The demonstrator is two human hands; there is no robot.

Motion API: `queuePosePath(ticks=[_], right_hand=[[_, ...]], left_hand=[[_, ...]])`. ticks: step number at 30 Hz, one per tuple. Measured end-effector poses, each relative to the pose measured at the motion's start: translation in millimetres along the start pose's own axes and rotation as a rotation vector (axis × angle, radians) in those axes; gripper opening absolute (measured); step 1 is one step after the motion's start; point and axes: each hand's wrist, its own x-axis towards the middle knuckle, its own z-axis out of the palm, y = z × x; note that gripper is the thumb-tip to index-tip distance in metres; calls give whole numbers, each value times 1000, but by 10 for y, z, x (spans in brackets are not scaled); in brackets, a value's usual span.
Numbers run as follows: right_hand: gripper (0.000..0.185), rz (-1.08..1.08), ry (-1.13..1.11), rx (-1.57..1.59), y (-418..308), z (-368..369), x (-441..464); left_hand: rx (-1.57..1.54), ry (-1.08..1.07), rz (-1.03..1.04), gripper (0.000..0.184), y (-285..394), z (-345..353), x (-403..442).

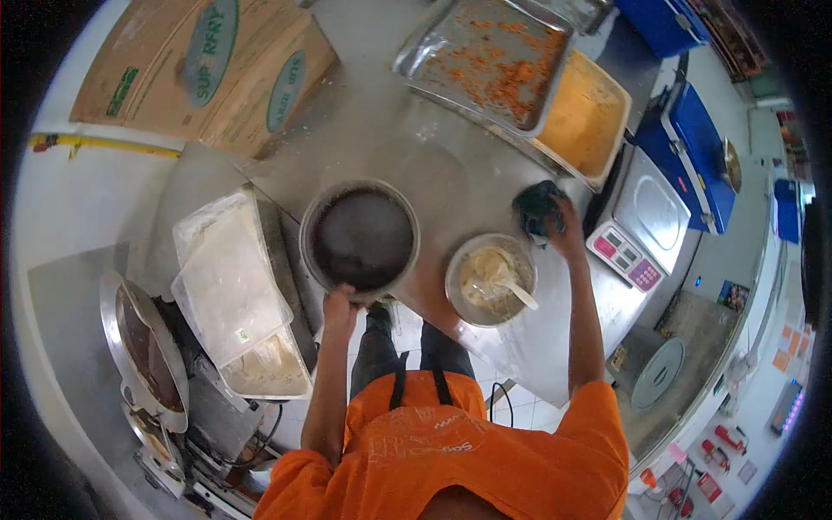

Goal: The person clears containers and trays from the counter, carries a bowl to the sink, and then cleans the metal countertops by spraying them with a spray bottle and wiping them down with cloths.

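My left hand [341, 303] is closed on the near rim of a round metal pot [305, 238] at the table's front edge. Its inside looks dark and smooth; I cannot tell whether that is liquid or the bottom. A bunched dark cloth [537, 211] lies under my right hand [565, 227], whose fingers are curled over it on the metal table [433, 182]. Between the hands, closer to the right one, stands a metal bowl [454, 299] holding pale batter [485, 273]. A white spoon [522, 295] rests in the batter, its handle over the rim.
At the back right, a metal tray [451, 65] with orange crumbs overlaps a tub of orange powder [585, 117]. A scale [637, 225] stands right of the cloth. Cardboard boxes [165, 69] are back left; a floury tub with a translucent lid [230, 290] sits left of the pot.
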Motion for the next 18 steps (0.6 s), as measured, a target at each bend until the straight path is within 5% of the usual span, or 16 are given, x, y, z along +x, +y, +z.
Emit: queuePosePath(ticks=[1,3,6,8,10,12,15,17,18], right_hand=[[60,-49,13,-90,-85,152,160],[63,-140,46,-270,-358,505,426],[62,-258,42,-294,-541,898,842],[60,-318,115,-325,-939,1267,1239],[61,-346,178,-357,-1333,1676,1754],[64,-310,176,-321,-1697,1988,2116],[66,-379,156,-437,-2108,2759,2209],[65,-454,-291,-471,-2738,2828,1714],[63,-636,-329,-388,-2909,2855,1404]], left_hand=[[214,-54,92,33,-251,-455,10],[27,254,2,31,-227,-422,-319],[43,182,-57,39,-335,-795,-633],[-117,397,-65,39,-130,-462,-979],[367,251,89,42,-571,-1185,-1017],[364,244,115,41,-688,-1368,-1077],[-161,395,9,33,-494,-1036,-1295],[-232,413,12,30,-433,-959,-1353],[242,344,139,30,-447,-1029,-1365]])
